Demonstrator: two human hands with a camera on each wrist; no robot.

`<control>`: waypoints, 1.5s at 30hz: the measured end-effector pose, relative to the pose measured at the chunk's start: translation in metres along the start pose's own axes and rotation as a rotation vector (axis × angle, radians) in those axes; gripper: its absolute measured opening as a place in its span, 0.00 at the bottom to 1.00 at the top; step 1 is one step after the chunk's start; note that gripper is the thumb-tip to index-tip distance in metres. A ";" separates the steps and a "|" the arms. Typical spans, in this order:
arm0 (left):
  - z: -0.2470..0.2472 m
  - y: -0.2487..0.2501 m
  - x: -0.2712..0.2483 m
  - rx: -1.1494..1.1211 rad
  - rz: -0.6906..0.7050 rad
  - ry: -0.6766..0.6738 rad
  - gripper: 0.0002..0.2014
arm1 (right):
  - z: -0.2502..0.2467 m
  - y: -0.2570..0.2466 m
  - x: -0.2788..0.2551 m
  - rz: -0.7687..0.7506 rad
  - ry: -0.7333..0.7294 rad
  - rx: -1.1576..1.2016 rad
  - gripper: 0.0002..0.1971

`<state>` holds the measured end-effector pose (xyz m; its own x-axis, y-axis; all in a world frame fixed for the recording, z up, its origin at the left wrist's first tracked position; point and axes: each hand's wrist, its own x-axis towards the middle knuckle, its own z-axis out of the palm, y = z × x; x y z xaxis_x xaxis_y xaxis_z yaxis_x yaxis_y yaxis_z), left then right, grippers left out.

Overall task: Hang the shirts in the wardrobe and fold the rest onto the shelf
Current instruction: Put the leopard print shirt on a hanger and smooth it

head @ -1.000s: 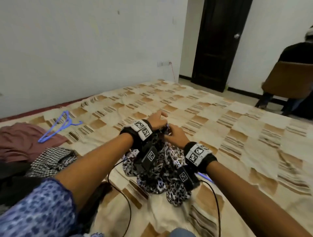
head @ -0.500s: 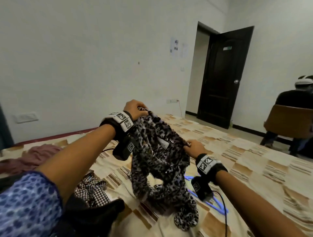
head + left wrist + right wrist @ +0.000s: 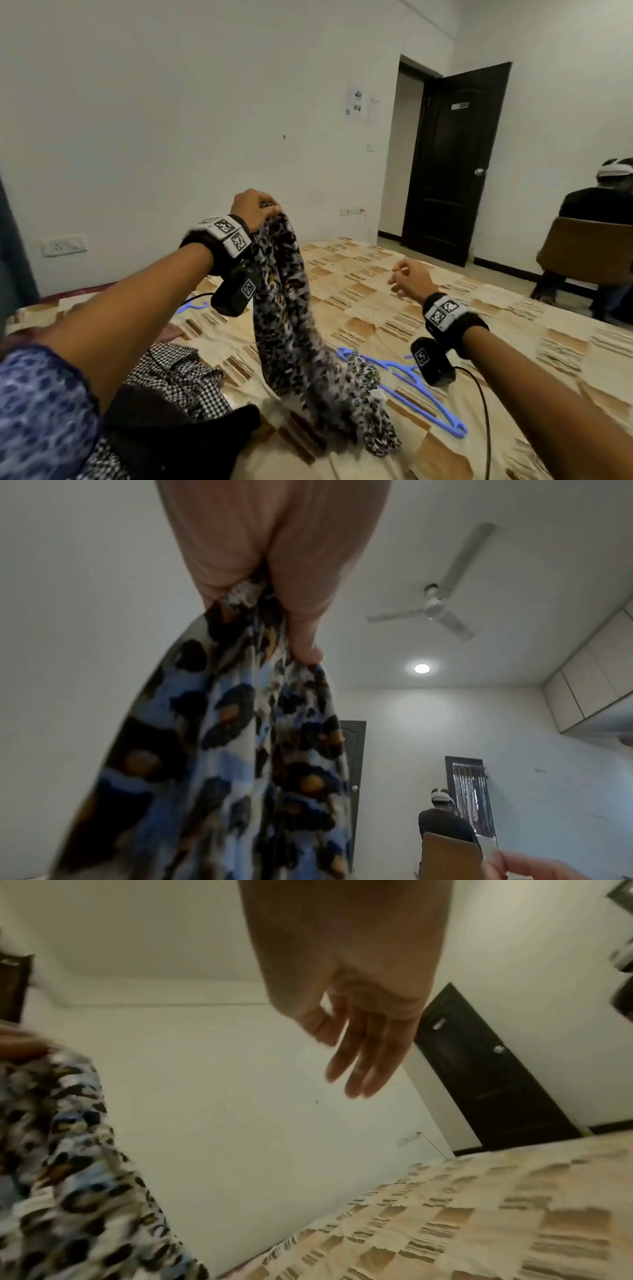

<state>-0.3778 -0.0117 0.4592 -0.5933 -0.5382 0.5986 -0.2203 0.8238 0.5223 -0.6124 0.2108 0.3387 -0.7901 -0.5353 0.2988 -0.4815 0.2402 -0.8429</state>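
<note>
Left hand raised, fingers clamped on leopard-print garment; right hand right of it, fingers loosely apart, holding nothing.

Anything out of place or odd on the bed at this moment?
Mildly: the leopard-print garment, gripped by the left hand, trails its lower end over the blue hanger on the bedspread.

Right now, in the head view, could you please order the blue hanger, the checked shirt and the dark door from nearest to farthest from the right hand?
1. Blue hanger, on the bed just below the right hand.
2. Checked shirt, left, beyond the leopard-print garment.
3. Dark door, across the room.
</note>
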 end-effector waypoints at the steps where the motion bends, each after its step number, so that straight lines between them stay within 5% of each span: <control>1: 0.002 -0.001 -0.002 0.010 0.004 -0.004 0.09 | 0.007 -0.006 -0.005 0.001 -0.134 0.000 0.02; 8: 0.010 -0.004 -0.012 0.011 0.003 -0.012 0.09 | 0.100 -0.049 -0.047 -0.185 -0.634 -0.157 0.15; 11: 0.005 -0.007 -0.011 0.020 0.002 0.003 0.09 | 0.149 -0.051 -0.053 -0.241 -0.542 -0.395 0.26; 13: -0.001 -0.009 -0.010 0.024 0.003 0.017 0.09 | 0.168 -0.045 -0.055 -0.247 -0.447 -0.449 0.25; 18: -0.020 -0.023 -0.008 0.025 -0.020 0.025 0.09 | 0.166 -0.018 -0.052 -0.117 -0.666 -0.406 0.11; 20: -0.028 -0.040 -0.010 0.031 -0.058 -0.065 0.10 | 0.141 -0.011 -0.043 -0.050 -0.728 -0.365 0.19; 23: -0.039 -0.070 -0.013 0.104 -0.110 -0.313 0.12 | 0.081 -0.023 -0.014 -0.106 -0.576 -0.478 0.20; 25: -0.047 -0.076 -0.008 0.177 -0.114 -0.365 0.12 | 0.037 -0.049 0.010 -0.234 -0.240 -0.483 0.14; 29: -0.054 -0.047 0.024 -0.017 0.026 0.125 0.14 | -0.025 -0.118 0.053 -0.504 0.453 -0.277 0.04; 31: -0.053 -0.032 0.031 -0.012 0.036 0.235 0.15 | -0.035 -0.137 0.064 -0.519 0.424 -0.318 0.09; 35: -0.043 -0.055 0.019 0.178 -0.042 0.083 0.13 | -0.046 -0.132 0.053 -0.306 -0.090 -0.681 0.11; 39: -0.048 -0.057 0.012 0.179 -0.012 0.023 0.10 | -0.059 -0.126 0.051 -0.396 0.089 -0.681 0.08; 43: -0.057 -0.042 0.032 0.122 0.028 0.203 0.10 | -0.065 -0.134 0.060 -0.466 0.429 -0.498 0.10; 45: -0.055 -0.045 0.033 0.135 -0.015 0.189 0.11 | -0.063 -0.130 0.060 -0.422 0.289 -0.492 0.09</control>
<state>-0.3447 -0.0764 0.4892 -0.4364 -0.5638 0.7012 -0.3372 0.8250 0.4535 -0.6213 0.1988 0.4945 -0.5348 -0.4428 0.7196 -0.8302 0.4341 -0.3498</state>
